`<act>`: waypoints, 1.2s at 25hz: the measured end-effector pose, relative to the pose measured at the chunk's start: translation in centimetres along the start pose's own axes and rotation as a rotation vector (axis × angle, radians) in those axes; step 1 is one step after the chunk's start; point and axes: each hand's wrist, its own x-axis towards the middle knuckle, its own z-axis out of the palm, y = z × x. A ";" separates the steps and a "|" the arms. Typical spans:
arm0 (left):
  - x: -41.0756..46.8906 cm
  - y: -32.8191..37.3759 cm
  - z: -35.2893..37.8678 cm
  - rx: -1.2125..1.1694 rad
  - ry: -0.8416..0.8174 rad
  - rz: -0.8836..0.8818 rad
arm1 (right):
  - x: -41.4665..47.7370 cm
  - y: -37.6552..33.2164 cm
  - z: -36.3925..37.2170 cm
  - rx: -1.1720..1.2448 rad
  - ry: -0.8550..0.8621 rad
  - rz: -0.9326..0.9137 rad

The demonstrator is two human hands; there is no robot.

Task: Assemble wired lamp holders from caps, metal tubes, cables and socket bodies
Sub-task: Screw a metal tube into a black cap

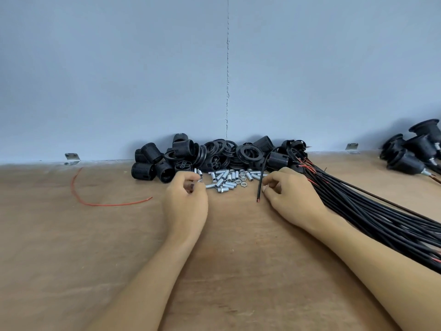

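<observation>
Between your left hand [186, 204] and right hand [292, 199], on the brown wooden bench [226, 259], no part is joined yet; judged as the very start of a new unit.

Left hand: fingers curled in, pinching a small dark piece [191, 186]; cannot tell what it is. Right hand: thumb and forefinger appear to pinch a single black cable [260, 185] just above its red-tipped end, which touches the bench.

Done: a cluster of finished black lamp holders [415, 151] lies well off to the right of your right hand.

Left: a lot. The heap of black ribbed plastic socket bodies and rings [202, 156] sits beyond both hands against the blue-grey wall [143, 80]. The scatter of short silver threaded metal tubes and nuts [229, 179] lies just beyond your fingertips. The thick bundle of black cables [358, 206] runs under and beside your right forearm.

Around: a loose red wire [95, 203] curls well left of your left hand; two metal angle brackets [71, 158] at the wall.

In the way: the bundle crowds your right wrist, so neighbouring strands may drag along.
</observation>
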 end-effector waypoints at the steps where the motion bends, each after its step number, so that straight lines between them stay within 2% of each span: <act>1: 0.3 0.0 -0.2 -0.041 0.012 -0.034 | 0.0 0.0 0.0 -0.002 -0.001 0.001; 3: 0.7 -0.1 -0.3 -0.079 0.002 -0.072 | 0.0 0.0 0.0 -0.003 -0.002 0.001; 7: 0.4 -0.2 0.1 -0.005 -0.067 -0.061 | -0.2 -0.3 -0.3 0.071 0.034 -0.009; 10: 0.4 -0.2 0.2 -0.009 -0.106 -0.030 | -0.5 -1.3 -0.5 0.079 0.078 -0.101; 16: 0.5 -0.6 0.1 -0.105 -0.165 0.020 | 0.8 -4.7 1.7 -0.051 -0.090 -0.272; 23: 0.4 -0.6 -0.1 -0.113 -0.119 0.093 | 1.6 -5.6 2.3 -0.134 -0.092 -0.399; 27: 0.2 -0.3 -0.2 -0.103 -0.132 0.133 | 1.0 -5.5 1.5 -0.074 -0.078 -0.371; 30: -0.2 0.0 -0.1 -0.103 -0.187 0.171 | 0.0 -4.5 0.5 0.060 -0.045 -0.305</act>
